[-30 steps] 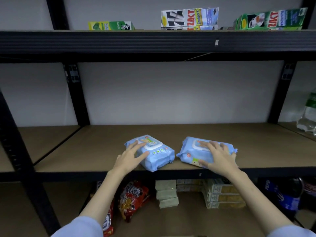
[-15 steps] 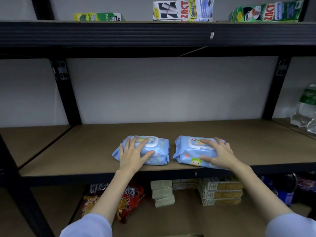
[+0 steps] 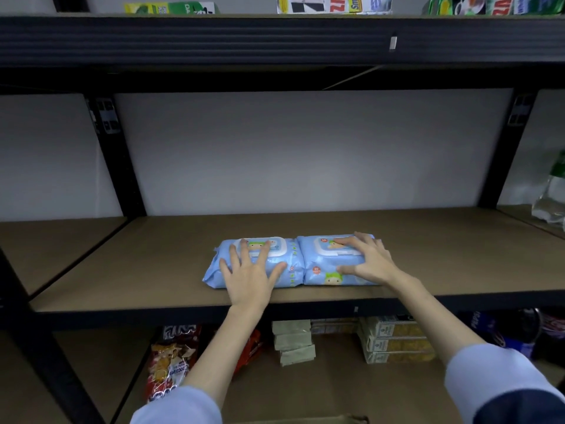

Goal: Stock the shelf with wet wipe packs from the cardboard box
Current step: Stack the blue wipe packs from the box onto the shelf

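Two wet wipe packs are lying flat on the middle shelf board (image 3: 428, 249), touching along their inner edges, both just behind the board's front edge and well forward of the back wall. The left hand (image 3: 250, 273) is resting palm-down on the left wet wipe pack (image 3: 284, 261) with fingers spread and straight, gripping nothing; the right hand (image 3: 371, 260) is lying over the right wet wipe pack (image 3: 318, 267), fingers extended across its lid and thumb along its near side, pressing rather than pinching as far as can be told. The step in hand looks like squaring the pair into a row. To do it well, both palms should be pressing lightly and evenly, since soft film packs are likely buckling under a hard push, and the near ends should be lining up parallel to the board's front edge, with the printed lids facing up. Sliding the pair toward the back wall, or to one end of the board, would be leaving room for further packs. Much is sitting out of sight: the cardboard box is barely showing, if at all, as a brown sliver at the bottom edge below the board, so the remaining stock cannot be judged. Cartons above the board are being cut off at the top, and a bottle pack (image 3: 550, 197) right of the board is blurred and cropped.
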`<state>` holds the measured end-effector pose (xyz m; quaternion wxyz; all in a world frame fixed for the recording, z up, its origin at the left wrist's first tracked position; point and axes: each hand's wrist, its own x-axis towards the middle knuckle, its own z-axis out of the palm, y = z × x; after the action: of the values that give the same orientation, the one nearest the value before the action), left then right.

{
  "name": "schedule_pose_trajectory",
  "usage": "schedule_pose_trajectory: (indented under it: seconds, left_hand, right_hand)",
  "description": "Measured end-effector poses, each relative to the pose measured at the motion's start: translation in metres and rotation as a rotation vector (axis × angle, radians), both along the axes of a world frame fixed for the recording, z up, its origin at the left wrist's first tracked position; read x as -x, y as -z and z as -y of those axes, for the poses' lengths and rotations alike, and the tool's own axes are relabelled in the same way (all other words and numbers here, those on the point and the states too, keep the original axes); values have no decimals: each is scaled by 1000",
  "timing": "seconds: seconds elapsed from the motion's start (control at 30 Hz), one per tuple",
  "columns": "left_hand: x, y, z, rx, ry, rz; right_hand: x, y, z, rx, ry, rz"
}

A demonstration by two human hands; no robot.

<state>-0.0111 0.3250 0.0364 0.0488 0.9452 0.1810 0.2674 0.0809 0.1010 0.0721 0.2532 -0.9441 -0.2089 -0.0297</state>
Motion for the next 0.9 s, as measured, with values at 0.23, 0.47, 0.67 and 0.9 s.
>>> schedule_pose_trajectory:
  seconds: [0.23,0.47,0.67,0.9]
  left_hand:
    - [-17,-28,-27,-56,454,-124]
    - [-31,-15,-19,-63,621,-13]
    - [-17,-13,-35,-245,600,84]
    - [19,-14,-112,149,506,-7]
  right_hand:
    - [5,-3,-13,160,-148,180]
    - [6,15,-30,142,-138,284]
    - [1,16,-14,117,-202,340]
    - [-17,13,58,12,-157,186]
